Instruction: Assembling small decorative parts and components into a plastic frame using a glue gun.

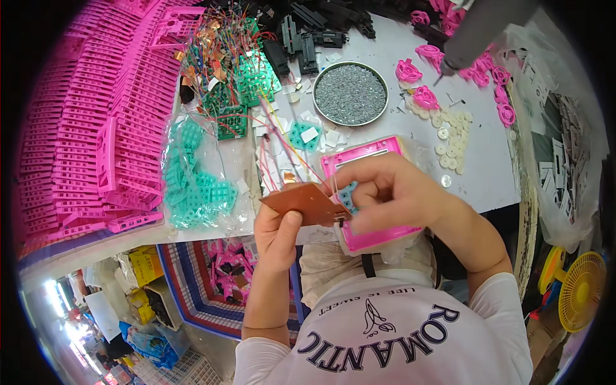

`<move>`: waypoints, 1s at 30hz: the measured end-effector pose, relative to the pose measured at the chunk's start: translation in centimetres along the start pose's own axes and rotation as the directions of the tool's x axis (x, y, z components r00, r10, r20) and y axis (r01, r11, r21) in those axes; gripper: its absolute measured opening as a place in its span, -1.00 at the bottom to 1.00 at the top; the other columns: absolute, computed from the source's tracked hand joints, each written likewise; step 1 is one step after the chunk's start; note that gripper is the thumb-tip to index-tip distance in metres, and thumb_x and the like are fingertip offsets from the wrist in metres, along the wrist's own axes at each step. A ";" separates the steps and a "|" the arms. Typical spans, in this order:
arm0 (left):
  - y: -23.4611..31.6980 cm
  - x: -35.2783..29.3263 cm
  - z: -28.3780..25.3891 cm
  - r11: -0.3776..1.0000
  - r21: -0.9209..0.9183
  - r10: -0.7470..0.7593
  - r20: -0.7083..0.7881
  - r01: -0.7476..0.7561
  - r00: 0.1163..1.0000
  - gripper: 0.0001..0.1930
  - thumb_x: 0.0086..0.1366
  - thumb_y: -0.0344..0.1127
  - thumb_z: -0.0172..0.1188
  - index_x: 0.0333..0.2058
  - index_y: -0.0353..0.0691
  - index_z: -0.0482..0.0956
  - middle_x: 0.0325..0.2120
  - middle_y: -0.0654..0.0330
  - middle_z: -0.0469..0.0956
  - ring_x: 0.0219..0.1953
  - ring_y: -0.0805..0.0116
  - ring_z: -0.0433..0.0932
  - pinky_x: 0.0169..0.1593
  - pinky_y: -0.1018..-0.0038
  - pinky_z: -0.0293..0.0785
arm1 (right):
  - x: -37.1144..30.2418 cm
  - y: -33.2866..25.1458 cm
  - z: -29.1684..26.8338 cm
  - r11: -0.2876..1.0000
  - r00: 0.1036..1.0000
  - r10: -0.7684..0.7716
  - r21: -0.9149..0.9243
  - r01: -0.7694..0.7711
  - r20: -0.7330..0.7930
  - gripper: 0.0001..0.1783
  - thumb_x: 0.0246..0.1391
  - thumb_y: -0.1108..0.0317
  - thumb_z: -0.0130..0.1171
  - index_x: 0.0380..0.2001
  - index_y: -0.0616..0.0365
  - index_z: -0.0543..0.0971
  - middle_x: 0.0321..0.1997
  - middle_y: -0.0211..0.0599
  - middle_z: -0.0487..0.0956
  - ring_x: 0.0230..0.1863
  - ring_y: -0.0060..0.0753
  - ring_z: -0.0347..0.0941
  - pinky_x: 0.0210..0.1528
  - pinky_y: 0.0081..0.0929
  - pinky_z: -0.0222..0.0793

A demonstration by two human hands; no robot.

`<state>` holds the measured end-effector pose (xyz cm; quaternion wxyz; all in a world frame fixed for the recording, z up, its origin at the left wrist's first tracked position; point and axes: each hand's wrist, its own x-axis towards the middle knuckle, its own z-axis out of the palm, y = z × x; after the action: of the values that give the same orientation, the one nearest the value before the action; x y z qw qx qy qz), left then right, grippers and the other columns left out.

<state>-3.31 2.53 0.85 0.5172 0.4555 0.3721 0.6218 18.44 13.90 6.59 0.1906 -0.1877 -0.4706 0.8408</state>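
My left hand (277, 239) pinches a brown circuit board (303, 204) by its near edge, thumb on top. Thin red and yellow wires (292, 149) run from the board's far side toward the table. Curled at the board's right end, my right hand (394, 192) has its fingers bent round a small light-blue rubber button pad (348, 197), which touches or nearly touches the board. Beneath my right hand lies a pink plastic housing (369, 239) on a clear plastic bag, its middle hidden by the hand.
Stacked pink housings (122, 115) fill the left. Wired green circuit boards (232, 122), bagged teal button pads (192, 179) and a round tin of screws (351, 94) stand ahead. White discs (454, 138) and pink parts (426, 97) lie right, beneath a hanging power screwdriver (478, 42).
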 end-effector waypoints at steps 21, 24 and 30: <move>1.6 -3.6 4.0 0.933 0.060 -0.357 0.011 0.356 0.934 -0.79 0.49 -0.45 0.05 -0.04 -0.49 0.52 -0.23 -0.03 0.67 -0.36 0.34 0.66 -0.24 0.45 0.63 | -21.6 1.2 -1.2 0.481 0.927 0.181 -0.793 -0.374 -0.328 -0.62 0.03 0.28 0.45 -0.09 0.18 0.67 -0.51 -0.30 0.62 -0.56 -0.53 0.50 -0.53 -0.57 0.30; 1.3 -2.9 4.3 0.903 0.426 -0.248 0.405 0.058 0.880 -0.83 0.26 -0.53 0.21 -0.16 -0.35 0.59 -0.27 -0.01 0.67 -0.35 0.19 0.68 -0.27 0.36 0.61 | -18.9 -3.0 -0.5 0.239 0.924 -0.278 -0.951 -0.198 -0.263 -0.47 -0.02 0.10 0.49 -0.02 0.15 0.66 -0.27 -0.29 0.65 -0.33 -0.33 0.53 -0.29 -0.47 0.41; 1.6 -3.0 6.1 0.863 0.458 -0.437 0.464 0.214 0.771 -0.68 0.32 -0.50 0.23 0.05 -0.26 0.53 -0.12 0.05 0.64 -0.10 0.14 0.68 -0.09 0.32 0.61 | -9.3 3.0 -0.7 0.734 0.976 -0.209 -0.669 0.120 -0.054 -0.61 0.13 0.28 0.39 -0.01 0.23 0.65 -0.19 -0.26 0.63 -0.27 -0.40 0.53 -0.19 -0.48 0.43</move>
<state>2.12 -0.76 3.72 0.6056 0.6332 0.3938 0.2779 26.29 8.33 4.91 0.2145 -0.2530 -0.7393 0.5860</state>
